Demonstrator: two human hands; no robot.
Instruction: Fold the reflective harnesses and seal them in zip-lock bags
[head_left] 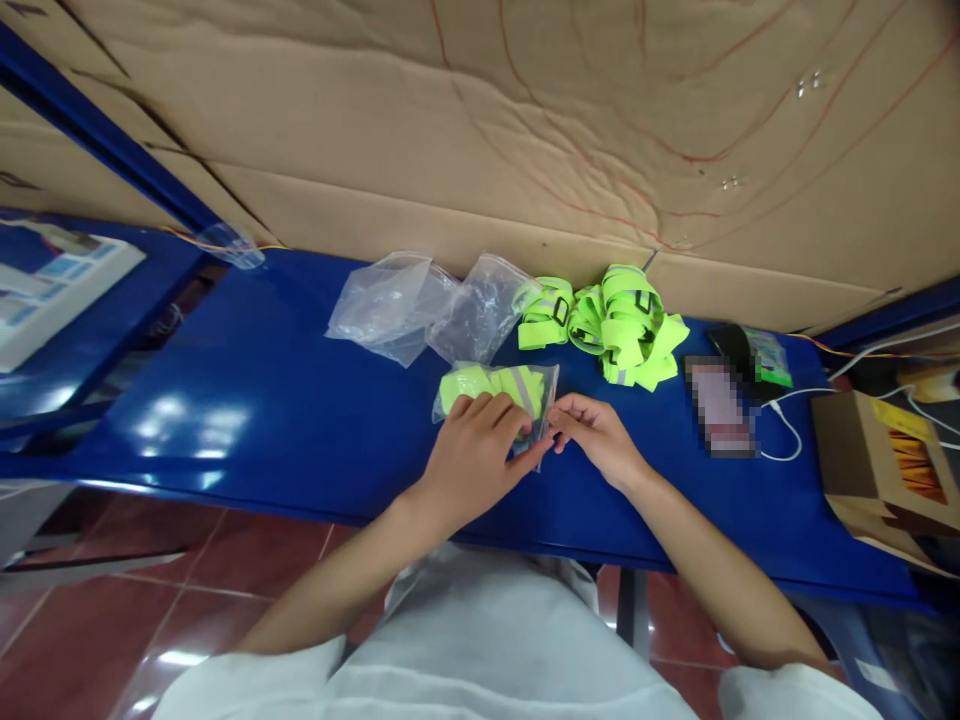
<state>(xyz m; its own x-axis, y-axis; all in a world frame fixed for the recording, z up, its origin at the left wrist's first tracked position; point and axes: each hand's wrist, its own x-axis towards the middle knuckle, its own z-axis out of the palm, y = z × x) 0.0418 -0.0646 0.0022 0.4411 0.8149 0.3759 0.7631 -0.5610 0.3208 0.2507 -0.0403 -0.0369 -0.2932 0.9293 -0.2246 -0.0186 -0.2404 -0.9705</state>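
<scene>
**Both Hands on the Bagged Strap (471, 381)!**

Far left, a pale tray (71, 300) sits on a blue surface, and then a clear plastic piece (238, 250) near the cardboard wall (360, 190). Across the blue table (285, 430) we go: two crumpled clear bags (386, 305) at the back, overlapping. Just in front, here's the action! The strap, bright yellow-green, lies inside a clear pouch (552, 385) at the table's middle. The left hand (474, 440) comes over its front, fingers bent, thumb stretched toward the right edge; whether they grip, I can't tell. The right hand (596, 438) has thumb and fingers pinched at that edge! Behind, coiled green straps (630, 325); further right, a blurred phone (724, 408), a white cable (787, 440), and an open cardboard box (847, 445) with orange contents.
</scene>
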